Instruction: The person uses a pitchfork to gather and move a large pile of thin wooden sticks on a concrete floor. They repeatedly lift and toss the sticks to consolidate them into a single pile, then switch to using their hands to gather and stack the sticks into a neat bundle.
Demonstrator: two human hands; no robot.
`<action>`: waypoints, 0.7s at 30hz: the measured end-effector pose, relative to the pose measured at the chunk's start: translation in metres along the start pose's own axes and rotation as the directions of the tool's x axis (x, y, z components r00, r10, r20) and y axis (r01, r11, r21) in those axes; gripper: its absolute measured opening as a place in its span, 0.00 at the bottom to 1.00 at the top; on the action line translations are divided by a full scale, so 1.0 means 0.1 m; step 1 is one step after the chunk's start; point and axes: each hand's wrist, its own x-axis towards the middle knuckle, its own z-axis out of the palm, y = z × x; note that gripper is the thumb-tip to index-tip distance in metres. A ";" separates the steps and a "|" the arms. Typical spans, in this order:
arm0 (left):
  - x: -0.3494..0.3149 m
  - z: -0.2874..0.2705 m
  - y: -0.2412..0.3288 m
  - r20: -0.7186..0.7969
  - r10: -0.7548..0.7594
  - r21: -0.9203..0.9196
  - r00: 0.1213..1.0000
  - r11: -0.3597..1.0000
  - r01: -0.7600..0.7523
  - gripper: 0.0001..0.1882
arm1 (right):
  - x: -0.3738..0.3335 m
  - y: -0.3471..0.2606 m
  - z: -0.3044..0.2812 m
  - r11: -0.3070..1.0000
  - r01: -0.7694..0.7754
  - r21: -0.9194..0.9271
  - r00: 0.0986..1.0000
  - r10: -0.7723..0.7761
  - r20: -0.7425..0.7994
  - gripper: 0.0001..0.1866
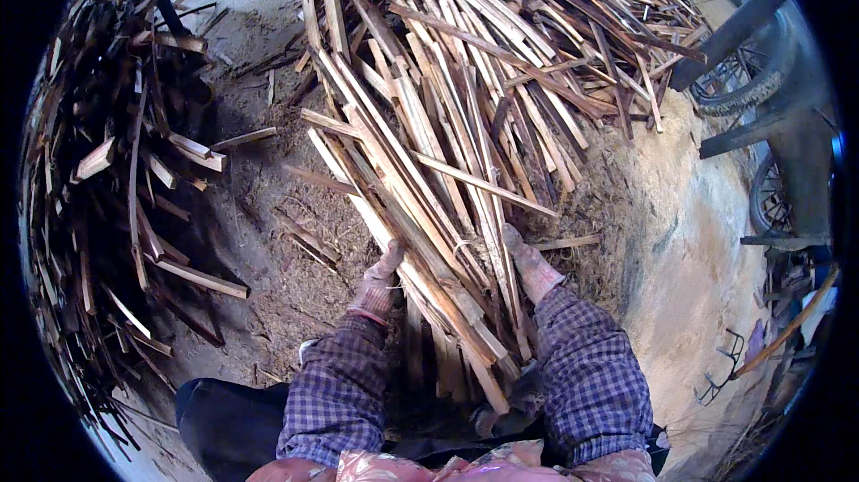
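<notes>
A long bundle of rough wood strips (394, 182) slants from the far pile down toward my body. My left hand (380, 281), in a dirty pale work glove, presses against the bundle's left side. On its right side, my gloved right hand (531, 265) grips the edge strips. Both hands have their fingers partly hidden by the wood, curled round its sides. A thin pale strand (462, 246) lies across the strips between my hands. One strip (483, 184) crosses the bundle at an angle.
A big heap of wood strips (573, 25) lies at the far side. Another dark stack (89, 178) stands at the left, with ends jutting out. A spoked wheel (747, 70) on a frame is at the far right, above a rake-like metal tool (720, 370). Wood debris (295, 276) covers the ground.
</notes>
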 end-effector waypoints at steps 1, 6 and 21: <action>-0.06 0.23 -0.02 0.043 -0.019 -0.012 0.999 1.000 0.019 0.38 | -0.04 0.04 -0.15 0.999 0.019 -0.033 0.999 -0.021 -0.035 0.40; -0.44 0.67 0.78 -0.122 0.049 -0.126 0.991 0.990 -0.064 0.24 | 0.11 -0.24 0.35 0.375 -0.518 0.769 0.843 0.071 0.533 0.27; -0.27 0.53 0.50 -0.045 0.079 -0.019 0.996 0.997 -0.080 0.25 | 0.02 -0.07 0.33 0.978 0.046 -0.202 0.994 -0.025 0.102 0.46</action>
